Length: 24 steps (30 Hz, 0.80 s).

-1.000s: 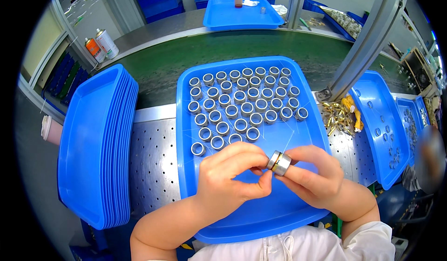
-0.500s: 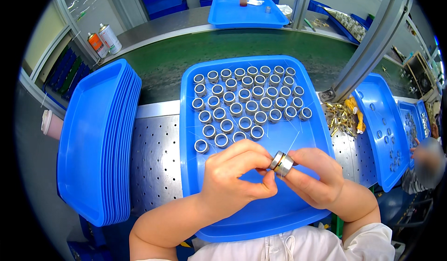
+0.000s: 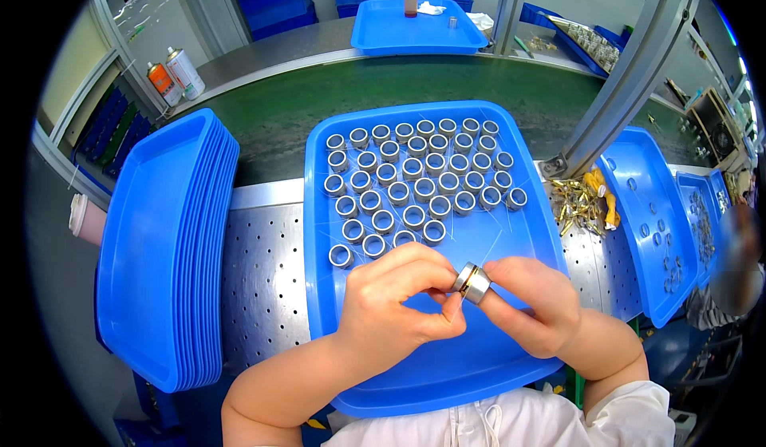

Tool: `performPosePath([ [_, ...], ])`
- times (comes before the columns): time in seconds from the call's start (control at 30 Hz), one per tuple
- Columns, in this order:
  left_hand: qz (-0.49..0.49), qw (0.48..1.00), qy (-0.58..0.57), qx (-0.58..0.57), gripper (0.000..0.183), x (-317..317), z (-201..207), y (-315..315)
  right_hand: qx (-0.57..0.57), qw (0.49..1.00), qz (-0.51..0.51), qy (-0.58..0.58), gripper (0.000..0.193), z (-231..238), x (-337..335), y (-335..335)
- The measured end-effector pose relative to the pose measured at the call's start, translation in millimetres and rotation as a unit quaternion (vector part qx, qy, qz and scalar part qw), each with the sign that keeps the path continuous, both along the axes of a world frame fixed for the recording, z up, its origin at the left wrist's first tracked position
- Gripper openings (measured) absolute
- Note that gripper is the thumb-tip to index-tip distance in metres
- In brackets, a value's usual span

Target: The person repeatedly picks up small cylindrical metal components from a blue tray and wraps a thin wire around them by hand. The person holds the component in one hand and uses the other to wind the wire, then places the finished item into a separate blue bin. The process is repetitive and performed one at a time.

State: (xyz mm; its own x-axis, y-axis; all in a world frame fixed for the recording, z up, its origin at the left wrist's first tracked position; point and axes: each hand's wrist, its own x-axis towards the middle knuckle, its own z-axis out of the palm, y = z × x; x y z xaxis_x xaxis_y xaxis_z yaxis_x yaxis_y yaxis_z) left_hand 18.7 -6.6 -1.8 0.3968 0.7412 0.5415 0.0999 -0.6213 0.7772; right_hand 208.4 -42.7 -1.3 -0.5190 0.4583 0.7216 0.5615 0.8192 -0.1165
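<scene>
Between my two hands, over the near half of a blue tray (image 3: pixel 315 287), is a short metal cylinder (image 3: pixel 476 286) with a ring-like end and a narrow gold band. My left hand (image 3: pixel 395 291) pinches the ring end with thumb and fingertips. On the opposite side, my right hand (image 3: pixel 533 303) grips the wider body between thumb and fingers. A thin wire sticks up near the piece. Beyond my hands, several metal sleeves (image 3: pixel 424 188) stand upright in uneven rows in the tray, with fine wires among them. My fingers partly hide the held piece.
A stack of blue trays (image 3: pixel 163 247) stands left. Right of my tray lie gold-coloured pins (image 3: pixel 576 207), a yellow cloth (image 3: pixel 604 195) and another tray (image 3: pixel 638 207) with rings. A green belt (image 3: pixel 271 128) runs behind, and a metal post (image 3: pixel 622 88) rises at right. Another person is at far right.
The ring end and body of the held cylinder look closer together, with a narrower gap. Both hands keep their grip, and the whole view has shifted slightly.
</scene>
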Motion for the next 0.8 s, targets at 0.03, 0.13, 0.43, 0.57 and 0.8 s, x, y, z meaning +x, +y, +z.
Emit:
performPosePath([
  [0.03, 0.001, 1.0, 0.002, 0.002, 0.017, 0, 0, 0, 0.003, 1.0, -0.002, 0.0, 0.019, 0, -1, 0],
  [0.13, 0.002, 1.0, -0.007, -0.008, 0.016, 0, -1, 0, 0.012, 1.0, 0.004, -0.002, 0.019, -2, 0, 1],
  [0.43, -0.076, 0.964, -0.108, -0.232, 0.026, 2, 2, 2, -0.001, 1.0, -0.027, 0.016, 0.026, 4, 6, -1],
  [0.57, -0.087, 0.976, -0.079, -0.185, 0.033, 1, 0, 0, -0.017, 1.0, -0.011, 0.018, 0.025, 6, 5, -2],
  [0.8, -0.096, 0.973, -0.085, -0.191, 0.035, -4, 1, 6, -0.249, 0.926, -0.01, 0.282, 0.017, 2, 12, 3],
])
